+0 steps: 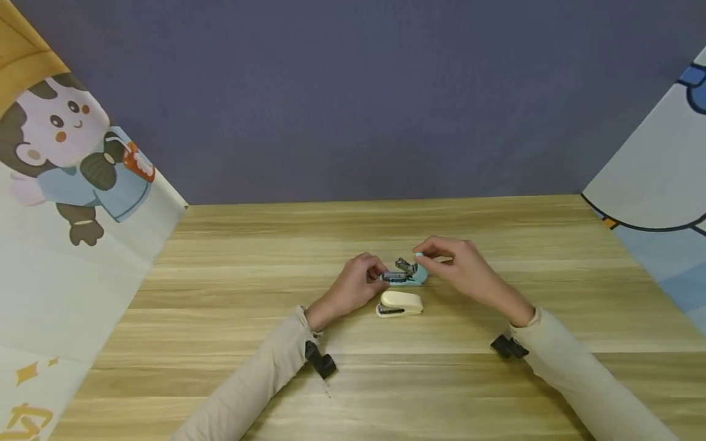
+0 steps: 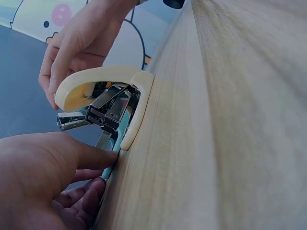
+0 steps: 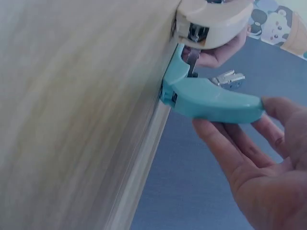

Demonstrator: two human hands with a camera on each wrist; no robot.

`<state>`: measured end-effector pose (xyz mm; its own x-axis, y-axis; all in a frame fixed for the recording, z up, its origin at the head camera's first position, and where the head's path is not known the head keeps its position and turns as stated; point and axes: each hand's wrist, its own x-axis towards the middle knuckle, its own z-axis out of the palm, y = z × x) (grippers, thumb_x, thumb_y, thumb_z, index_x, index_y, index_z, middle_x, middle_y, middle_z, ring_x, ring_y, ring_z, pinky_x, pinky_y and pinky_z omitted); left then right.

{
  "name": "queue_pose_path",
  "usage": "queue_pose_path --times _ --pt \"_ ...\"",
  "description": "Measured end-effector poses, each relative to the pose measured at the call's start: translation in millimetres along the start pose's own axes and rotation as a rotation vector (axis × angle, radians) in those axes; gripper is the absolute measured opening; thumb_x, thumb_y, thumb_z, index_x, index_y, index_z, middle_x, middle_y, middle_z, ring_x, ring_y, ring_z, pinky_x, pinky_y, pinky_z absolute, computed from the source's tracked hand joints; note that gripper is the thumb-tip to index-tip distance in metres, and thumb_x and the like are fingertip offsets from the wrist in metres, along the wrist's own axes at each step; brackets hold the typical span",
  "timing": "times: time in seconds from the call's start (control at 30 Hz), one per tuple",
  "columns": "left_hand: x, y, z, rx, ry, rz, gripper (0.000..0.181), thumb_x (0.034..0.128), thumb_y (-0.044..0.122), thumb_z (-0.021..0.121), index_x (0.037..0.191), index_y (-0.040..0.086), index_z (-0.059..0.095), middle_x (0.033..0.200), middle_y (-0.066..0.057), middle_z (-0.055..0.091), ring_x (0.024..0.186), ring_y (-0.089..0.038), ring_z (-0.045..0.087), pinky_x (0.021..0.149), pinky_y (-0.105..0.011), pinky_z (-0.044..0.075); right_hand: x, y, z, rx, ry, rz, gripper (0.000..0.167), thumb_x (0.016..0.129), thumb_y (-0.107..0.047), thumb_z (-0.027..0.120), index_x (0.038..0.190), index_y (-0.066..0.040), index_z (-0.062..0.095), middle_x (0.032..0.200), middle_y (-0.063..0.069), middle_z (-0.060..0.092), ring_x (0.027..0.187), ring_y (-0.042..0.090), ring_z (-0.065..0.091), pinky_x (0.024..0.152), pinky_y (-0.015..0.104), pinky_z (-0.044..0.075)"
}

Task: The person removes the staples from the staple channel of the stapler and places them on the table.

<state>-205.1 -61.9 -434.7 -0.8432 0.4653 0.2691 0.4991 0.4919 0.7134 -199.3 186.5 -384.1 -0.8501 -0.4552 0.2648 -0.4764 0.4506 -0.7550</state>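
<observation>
A light blue stapler (image 1: 420, 277) lies on the table with its top cover swung far up and back. Its metal magazine and a raised metal part stand exposed. My left hand (image 1: 353, 283) pinches the front end of its base between thumb and fingers. On the other side, my right hand (image 1: 466, 269) holds the tip of the lifted cover (image 3: 218, 103) with thumb and fingertips. Nearer to me sits a cream stapler (image 1: 401, 301), apart from both hands. In the left wrist view, this cream stapler (image 2: 103, 75) hides much of the blue one.
The wood-grain table (image 1: 265, 239) runs back to a dark blue-grey wall panel (image 1: 364, 110). Side panels with cartoon prints (image 1: 83, 147) stand left and right. A black wrist camera (image 1: 321, 361) sits on the left sleeve, another (image 1: 508, 346) on the right.
</observation>
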Motion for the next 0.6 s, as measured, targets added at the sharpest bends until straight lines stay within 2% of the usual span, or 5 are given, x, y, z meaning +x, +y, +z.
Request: queue_pose_path --times 0.27,0.43,0.6 --pt "-5.3 0.6 -0.7 0.0 -0.012 0.003 0.016 0.0817 0.003 0.079 0.096 0.002 0.07 0.093 -0.008 0.064 0.083 -0.018 0.061 0.075 -0.023 0.053 -4.2 3 -3 0.085 -0.011 0.028 0.013 0.097 -0.019 0.066 0.105 -0.009 0.071 0.105 0.006 0.071 0.099 0.019 0.068 0.081 0.031 0.058" --pt "-10.1 2.2 -1.3 -0.014 -0.031 0.017 0.016 0.0826 0.004 0.079 0.096 0.003 0.07 0.092 -0.007 0.064 0.082 -0.018 0.061 0.074 -0.023 0.053 -10.5 1 -10 0.144 -0.064 0.105 0.015 0.097 -0.023 0.067 0.105 -0.012 0.071 0.109 0.003 0.07 0.103 0.019 0.067 0.082 0.033 0.056" --pt "-14.2 4.9 -2.2 -0.029 -0.045 0.042 0.015 0.082 0.005 0.08 0.094 0.003 0.07 0.089 -0.008 0.064 0.079 -0.018 0.059 0.071 -0.025 0.052 -15.4 -2 -15 0.143 -0.11 0.11 0.014 0.097 -0.022 0.067 0.106 -0.012 0.071 0.112 0.006 0.07 0.105 0.019 0.066 0.082 0.034 0.055"
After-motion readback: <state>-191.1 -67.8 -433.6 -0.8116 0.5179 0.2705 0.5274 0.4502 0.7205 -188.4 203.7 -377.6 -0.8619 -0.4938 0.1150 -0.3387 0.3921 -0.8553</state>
